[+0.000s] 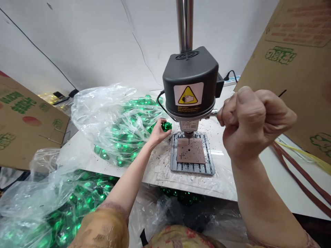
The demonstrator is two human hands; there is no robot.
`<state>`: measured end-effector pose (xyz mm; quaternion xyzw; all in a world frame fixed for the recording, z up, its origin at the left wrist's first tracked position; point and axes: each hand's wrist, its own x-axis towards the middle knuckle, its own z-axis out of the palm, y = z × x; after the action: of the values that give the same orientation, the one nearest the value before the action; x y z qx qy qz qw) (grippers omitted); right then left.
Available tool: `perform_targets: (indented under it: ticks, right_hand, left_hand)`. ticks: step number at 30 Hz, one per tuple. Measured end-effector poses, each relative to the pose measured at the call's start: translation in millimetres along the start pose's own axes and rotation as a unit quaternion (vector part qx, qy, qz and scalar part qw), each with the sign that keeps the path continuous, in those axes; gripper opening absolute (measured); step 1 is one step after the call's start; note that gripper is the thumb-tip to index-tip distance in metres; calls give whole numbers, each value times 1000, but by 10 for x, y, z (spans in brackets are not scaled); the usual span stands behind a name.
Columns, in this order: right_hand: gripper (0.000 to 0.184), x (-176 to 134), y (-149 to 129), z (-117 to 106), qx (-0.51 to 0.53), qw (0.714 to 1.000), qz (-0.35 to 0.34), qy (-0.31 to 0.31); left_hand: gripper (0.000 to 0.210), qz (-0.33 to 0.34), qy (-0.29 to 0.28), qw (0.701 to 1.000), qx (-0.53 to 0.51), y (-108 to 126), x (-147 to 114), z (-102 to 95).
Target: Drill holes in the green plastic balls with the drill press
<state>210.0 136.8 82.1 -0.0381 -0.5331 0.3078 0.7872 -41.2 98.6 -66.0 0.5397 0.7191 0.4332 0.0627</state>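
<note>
My left hand (159,132) pinches a shiny green faceted piece (167,126) just left of the drill press (191,86). My right hand (250,117) is closed around the metal feed handle (214,113) on the press's right side; the part inside the fist is hidden. Beneath the chuck (189,135), a brown square board (191,155) with a dark hole lies on the slotted grey base plate (173,168). Dark shavings are scattered over the board and the table around it. No workpiece lies under the drill bit.
A clear plastic bag (103,100) with many green pieces lies on the white table (77,158) at left. Another bag (23,203) of green pieces is below the table edge. Cardboard boxes (26,127) flank both sides. Brown straps (297,172) lie at right.
</note>
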Motion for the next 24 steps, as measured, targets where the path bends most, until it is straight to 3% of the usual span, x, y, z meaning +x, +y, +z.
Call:
perform_targets:
  ticks: [4,10,17,24]
  right_hand:
    - [56,-18,-4,-4,-16,1000,19,-1]
    - [53,-34,-6,-15,-46,999,26,-11]
    - [51,-25,-29,-20,-36,999,32,-25]
    - [53,-29,-56,-21,-42,998,48,-25]
  left_hand:
    - [56,9,17,995,-101,260,-467,-161]
    - [53,46,-129,979,-152,454,-912,-57]
    - [57,-34,-123,972,-196,474,-916,185]
    - [54,-27,-122,977,-175,492,-839,242]
